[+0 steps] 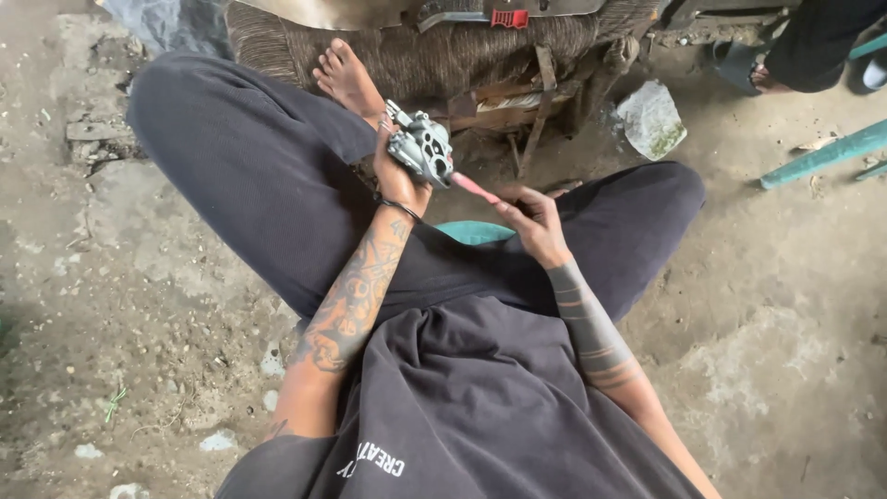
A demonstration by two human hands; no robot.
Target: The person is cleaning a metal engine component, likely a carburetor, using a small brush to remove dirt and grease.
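Just above the middle of the frame, the left hand (399, 171) holds one small grey metal engine part (422, 148), a cast block with round holes in its face. Its fingers are wrapped closed around the back of the part, lifting it clear of the lap, likely so the holed face turns toward the other hand and the eye. The right hand (534, 222) sits just to the right and a little lower, its fingers pinched shut on one thin pink-handled tool (475, 188), which slants up and left until its tip meets the part's lower edge. Held that way, the tool can work into the part while the left hand steadies it.

One bare foot (349, 79) rests in the upper middle, near a worn woven seat (443, 51) with a single red clip (509, 18) at the top edge. One teal stool edge (473, 231) shows between the crossed legs. At the right, one crumpled plastic bag (651, 118) lies on the dirt floor (120, 305), and two teal bars (822, 154) cross the upper right corner, beside another person's foot (765, 80).
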